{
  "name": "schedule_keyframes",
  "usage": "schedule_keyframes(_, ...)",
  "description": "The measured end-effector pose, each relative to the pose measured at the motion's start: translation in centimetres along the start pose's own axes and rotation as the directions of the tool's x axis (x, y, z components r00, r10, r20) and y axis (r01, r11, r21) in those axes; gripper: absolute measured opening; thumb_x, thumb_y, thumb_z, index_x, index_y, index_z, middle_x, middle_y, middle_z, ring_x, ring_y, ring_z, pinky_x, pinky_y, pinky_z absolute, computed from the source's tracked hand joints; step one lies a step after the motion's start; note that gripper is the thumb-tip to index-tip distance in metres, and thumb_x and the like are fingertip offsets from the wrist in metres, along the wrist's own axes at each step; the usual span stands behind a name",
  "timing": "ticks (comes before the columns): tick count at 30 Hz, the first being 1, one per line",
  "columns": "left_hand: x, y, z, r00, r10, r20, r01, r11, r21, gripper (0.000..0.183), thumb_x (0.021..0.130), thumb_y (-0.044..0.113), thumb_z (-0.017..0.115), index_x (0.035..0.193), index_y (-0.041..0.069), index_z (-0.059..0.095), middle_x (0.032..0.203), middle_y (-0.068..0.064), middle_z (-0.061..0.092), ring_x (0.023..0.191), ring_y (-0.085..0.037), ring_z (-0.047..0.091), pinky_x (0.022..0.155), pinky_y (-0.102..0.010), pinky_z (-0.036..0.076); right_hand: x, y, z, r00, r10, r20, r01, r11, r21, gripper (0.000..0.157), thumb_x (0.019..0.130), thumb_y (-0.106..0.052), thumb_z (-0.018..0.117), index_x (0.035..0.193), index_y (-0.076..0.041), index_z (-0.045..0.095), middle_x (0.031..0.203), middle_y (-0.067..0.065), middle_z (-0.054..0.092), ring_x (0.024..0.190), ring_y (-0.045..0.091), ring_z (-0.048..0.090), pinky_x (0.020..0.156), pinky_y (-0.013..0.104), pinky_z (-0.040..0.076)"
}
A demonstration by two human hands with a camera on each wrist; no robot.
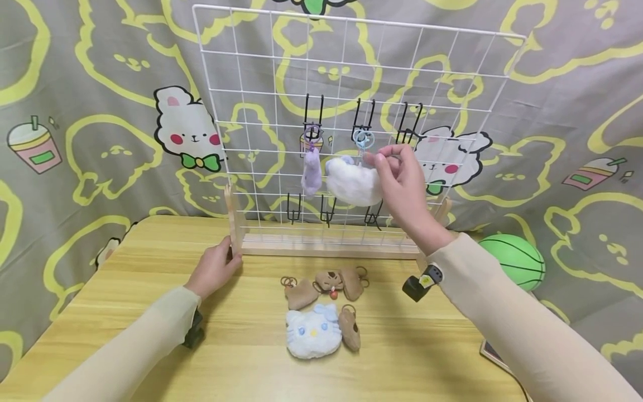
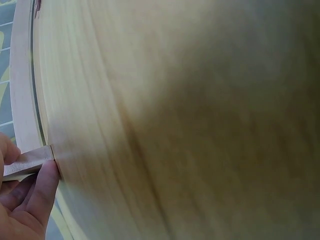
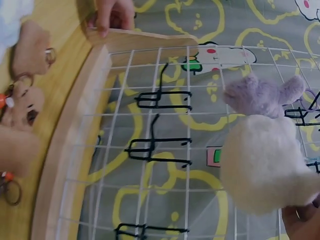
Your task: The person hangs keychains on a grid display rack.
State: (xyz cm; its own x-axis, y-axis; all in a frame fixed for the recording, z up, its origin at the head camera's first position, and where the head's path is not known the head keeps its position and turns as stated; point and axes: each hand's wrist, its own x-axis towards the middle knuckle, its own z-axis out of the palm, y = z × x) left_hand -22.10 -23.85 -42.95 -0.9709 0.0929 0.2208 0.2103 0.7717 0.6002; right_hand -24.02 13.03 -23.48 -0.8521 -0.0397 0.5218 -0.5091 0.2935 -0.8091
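My right hand [image 1: 402, 178] pinches a white plush keychain [image 1: 353, 183] near its top edge. The keychain's light blue ring [image 1: 364, 138] is at the middle upper black hook [image 1: 363, 120]; whether it is looped over the hook is hard to tell. Beside it, a purple plush keychain [image 1: 312, 170] hangs from the upper left hook [image 1: 313, 111]. With thumb and fingers, my left hand [image 1: 213, 269] grips the wooden side foot [image 2: 31, 159] of the white wire grid rack [image 1: 301, 56]. In the right wrist view, the white plush [image 3: 262, 165] partly covers the purple one [image 3: 255, 95].
On the table [image 1: 251, 357] lie several brown plush keychains [image 1: 302, 294] and a white cat-face plush [image 1: 313, 333] with blue bow. More black hooks [image 1: 328, 209] sit low on the grid, and another upper one [image 1: 409, 123] at right. A green ball [image 1: 514, 261] is at the right edge.
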Motion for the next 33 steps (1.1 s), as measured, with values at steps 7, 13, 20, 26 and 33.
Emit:
schedule_keyframes(7,0.0,0.2,0.0,1.000,-0.003,0.005,0.004,1.000,-0.005,0.039,0.102,0.007,0.057,0.136,-0.012,0.051,0.118,-0.034,0.071,0.102,-0.039,0.073,0.081,-0.048,0.061,-1.8,1.2,-1.7,0.999,-0.014,0.031,0.015,0.999,-0.042,0.023,0.110,-0.011,0.046,0.125,0.007,0.048,0.132,0.026,0.070,0.111,0.007,0.068,0.083,0.013,0.049)
schedule_keyframes(13,0.1,0.2,0.0,1.000,-0.004,0.009,0.004,1.000,-0.001,0.041,0.102,0.008,0.055,0.137,-0.013,0.050,0.119,-0.036,0.070,0.102,-0.040,0.073,0.080,-0.047,0.060,-4.0,2.2,-3.1,0.999,-0.035,0.039,0.037,0.996,-0.076,0.026,0.111,-0.011,0.045,0.127,0.009,0.046,0.131,0.025,0.068,0.110,-0.005,0.062,0.096,0.009,0.047)
schedule_keyframes(20,0.0,0.2,-0.1,1.000,-0.022,0.020,0.022,1.000,0.004,0.040,0.102,0.008,0.054,0.136,-0.013,0.050,0.117,-0.035,0.071,0.099,-0.037,0.073,0.076,-0.042,0.059,-8.1,3.8,-2.9,0.992,-0.116,0.040,0.117,0.993,-0.013,0.020,0.107,0.001,0.048,0.122,0.014,0.051,0.123,0.028,0.069,0.114,-0.004,0.066,0.103,0.014,0.051)
schedule_keyframes(26,0.0,0.1,-0.1,1.000,-0.024,0.019,0.023,1.000,0.006,0.039,0.103,0.008,0.054,0.136,-0.013,0.050,0.116,-0.034,0.071,0.099,-0.038,0.073,0.074,-0.040,0.059,-11.8,5.8,-1.6,0.980,-0.124,0.156,0.132,0.990,-0.042,0.012,0.103,0.003,0.055,0.114,0.008,0.059,0.114,0.023,0.074,0.109,0.007,0.072,0.097,0.016,0.055)
schedule_keyframes(33,0.1,0.2,-0.1,0.999,-0.031,0.024,0.030,0.999,0.014,0.038,0.103,0.008,0.055,0.134,-0.013,0.051,0.117,-0.034,0.071,0.098,-0.036,0.073,0.074,-0.040,0.059,-14.7,9.6,0.0,0.903,0.098,0.418,-0.009,0.978,-0.209,0.018,0.100,-0.002,0.062,0.118,-0.001,0.066,0.111,0.014,0.075,0.101,0.027,0.072,0.088,0.026,0.060)
